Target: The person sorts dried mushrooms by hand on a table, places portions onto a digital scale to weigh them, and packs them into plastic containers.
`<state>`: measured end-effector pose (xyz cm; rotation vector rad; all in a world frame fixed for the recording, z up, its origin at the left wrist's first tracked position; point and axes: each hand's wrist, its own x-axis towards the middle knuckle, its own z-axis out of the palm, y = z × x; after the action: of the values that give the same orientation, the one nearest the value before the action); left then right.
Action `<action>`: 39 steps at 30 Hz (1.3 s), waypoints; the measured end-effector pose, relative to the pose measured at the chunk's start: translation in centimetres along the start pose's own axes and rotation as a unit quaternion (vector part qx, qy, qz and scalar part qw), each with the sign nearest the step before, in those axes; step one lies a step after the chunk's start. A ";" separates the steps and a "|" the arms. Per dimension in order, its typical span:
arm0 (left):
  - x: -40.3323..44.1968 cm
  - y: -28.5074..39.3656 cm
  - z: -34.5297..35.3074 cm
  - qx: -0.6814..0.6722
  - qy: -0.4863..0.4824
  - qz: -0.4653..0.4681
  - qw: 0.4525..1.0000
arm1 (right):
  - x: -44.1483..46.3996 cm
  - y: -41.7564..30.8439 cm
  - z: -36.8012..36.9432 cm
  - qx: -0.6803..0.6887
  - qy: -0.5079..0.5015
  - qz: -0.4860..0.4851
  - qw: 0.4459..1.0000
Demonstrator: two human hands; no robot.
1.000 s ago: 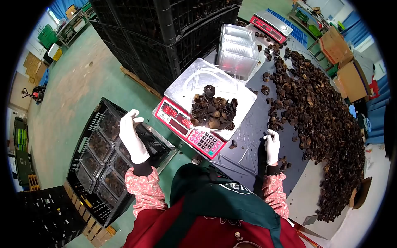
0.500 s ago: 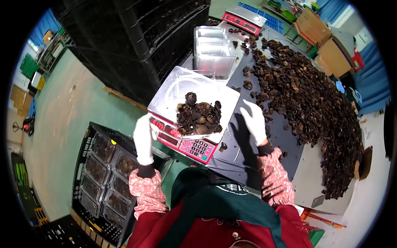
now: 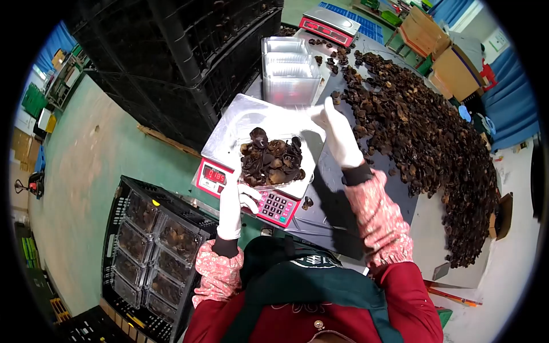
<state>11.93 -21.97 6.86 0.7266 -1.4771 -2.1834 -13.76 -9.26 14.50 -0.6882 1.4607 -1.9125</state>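
Observation:
A clear plastic box [image 3: 269, 186] of dark, curled wood ear mushrooms [image 3: 271, 160] rests on the metal pan of a red-edged digital scale [image 3: 220, 137]. My left hand [image 3: 231, 206], in a white glove, is at the box's near left corner, over the scale's front panel, its fingers apart. Whether it touches the box I cannot tell. Beyond the box's far right corner, my gloved right hand [image 3: 337, 134] is raised over the pan with fingers curled in. Glare hides what they may hold, and the lid's outline is washed out.
Stacked clear boxes [image 3: 291, 74] stand behind the scale. A long mushroom heap [image 3: 423, 126] covers the table's right side. A second scale [image 3: 329, 26] sits at the far end. Black crates [image 3: 171, 63] tower at left; a floor crate [image 3: 108, 251] holds several filled boxes.
My right hand has moved from the tabletop right of the scale up and left over the pan. My left hand has shifted right, from the scale's left edge to the box corner.

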 end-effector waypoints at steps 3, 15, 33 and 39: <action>-0.2 -0.2 -0.3 -0.075 0.002 -0.030 0.997 | -4.8 2.0 -1.1 -0.403 -0.009 -0.037 0.914; -0.6 -4.3 0.0 -0.070 0.020 0.134 0.988 | -9.6 5.7 -1.2 -0.013 -0.126 0.262 0.957; -26.6 1.6 -23.5 0.116 0.493 0.146 0.850 | -13.2 7.3 17.6 -0.258 -0.520 0.030 0.814; -26.9 -7.0 -33.8 0.276 0.436 -0.164 0.841 | -10.6 7.8 10.6 -0.133 -0.380 0.242 0.883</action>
<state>53.75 -27.96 -4.80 1.9622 -1.4796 -1.2041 2.34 -9.61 9.31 -0.9495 1.2129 -0.8973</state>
